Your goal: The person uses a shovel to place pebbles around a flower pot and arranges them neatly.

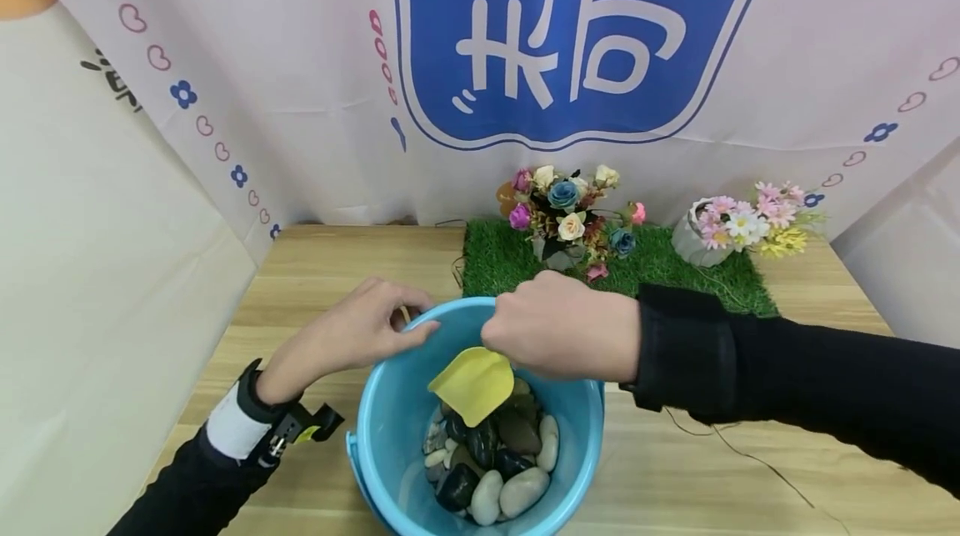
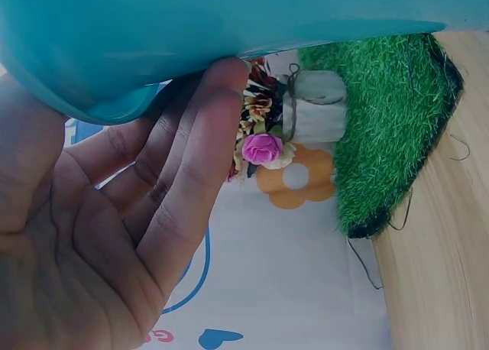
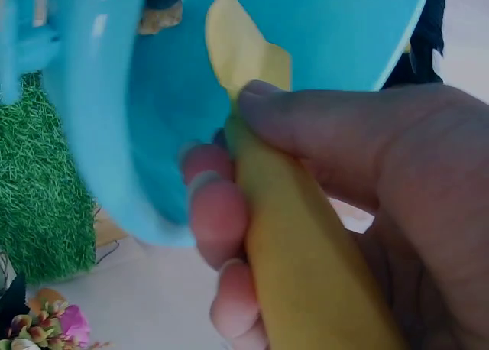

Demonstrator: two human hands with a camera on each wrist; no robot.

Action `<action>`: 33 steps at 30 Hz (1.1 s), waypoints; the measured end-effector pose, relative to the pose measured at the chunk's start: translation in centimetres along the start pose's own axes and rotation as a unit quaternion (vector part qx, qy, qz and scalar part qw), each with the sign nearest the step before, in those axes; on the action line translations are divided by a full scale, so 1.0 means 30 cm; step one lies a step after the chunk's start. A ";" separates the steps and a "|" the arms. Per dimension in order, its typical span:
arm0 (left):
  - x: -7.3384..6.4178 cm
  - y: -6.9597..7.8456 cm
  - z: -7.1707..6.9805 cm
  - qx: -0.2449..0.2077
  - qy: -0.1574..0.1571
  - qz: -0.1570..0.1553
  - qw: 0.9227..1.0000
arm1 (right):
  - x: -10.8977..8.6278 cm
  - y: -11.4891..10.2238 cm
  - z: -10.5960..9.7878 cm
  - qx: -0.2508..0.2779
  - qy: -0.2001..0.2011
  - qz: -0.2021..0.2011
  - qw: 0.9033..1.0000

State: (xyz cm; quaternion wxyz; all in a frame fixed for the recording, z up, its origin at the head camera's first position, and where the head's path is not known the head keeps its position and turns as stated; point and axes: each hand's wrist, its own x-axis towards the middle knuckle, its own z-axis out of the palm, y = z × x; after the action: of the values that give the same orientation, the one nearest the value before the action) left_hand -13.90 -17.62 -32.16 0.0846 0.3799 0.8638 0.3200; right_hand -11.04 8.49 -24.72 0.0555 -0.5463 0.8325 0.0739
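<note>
A light blue bucket (image 1: 401, 419) stands at the front of the table, with several black, grey and white stones (image 1: 522, 493) in its bottom. My left hand (image 1: 360, 328) holds the bucket's far left rim; in the left wrist view its thumb and its fingers (image 2: 183, 174) lie on either side of the rim. Over the bucket's far right side, my right hand (image 1: 562, 323) grips a yellow toy shovel. Its fingers wrap round the thick shovel handle (image 3: 298, 243), and the thumb lies along the neck. The shovel blade (image 1: 474, 386) points down inside the bucket, just above the stones.
Behind the bucket lies a green turf mat (image 1: 495, 257). On it stand a pot of mixed artificial roses (image 1: 566, 211) and a white pot with pink and white flowers (image 1: 738, 219). A printed cloth (image 1: 315, 102) hangs behind. A thin wire (image 1: 765, 465) trails on the right.
</note>
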 end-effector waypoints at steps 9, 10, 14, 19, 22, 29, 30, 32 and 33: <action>-0.005 -0.007 -0.001 0.001 0.005 0.006 1.000 | 0.082 -0.038 0.024 -0.020 -0.070 -0.039 0.997; -0.004 -0.007 -0.001 0.001 0.005 0.006 1.000 | 0.089 -0.041 0.030 -0.019 -0.075 -0.042 0.996; -0.001 -0.006 0.000 0.000 0.007 0.006 1.000 | 0.104 -0.048 0.048 -0.014 -0.093 -0.055 0.994; 0.001 -0.004 -0.002 0.001 0.005 0.004 1.000 | 0.108 -0.054 0.058 -0.002 -0.111 -0.059 0.992; 0.001 -0.005 -0.001 -0.001 0.002 0.003 1.000 | 0.109 -0.056 0.059 0.003 -0.115 -0.067 0.991; -0.002 -0.006 0.004 -0.009 0.001 0.000 1.000 | 0.144 -0.062 0.053 0.049 -0.160 -0.078 0.983; -0.002 -0.006 0.003 -0.009 0.002 0.000 1.000 | 0.149 -0.064 0.053 0.058 -0.168 -0.076 0.981; -0.003 -0.006 0.003 -0.008 0.003 0.000 1.000 | 0.154 -0.073 0.054 0.057 -0.174 -0.075 0.980; -0.004 -0.006 0.003 -0.008 0.003 -0.001 1.000 | 0.155 -0.080 0.057 0.044 -0.166 -0.079 0.982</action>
State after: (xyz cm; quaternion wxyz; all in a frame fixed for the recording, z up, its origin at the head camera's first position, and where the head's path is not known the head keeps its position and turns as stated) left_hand -13.90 -17.76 -32.35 0.0850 0.3775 0.8617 0.3282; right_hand -10.64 3.67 -27.34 0.2222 -0.5878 0.7683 0.1220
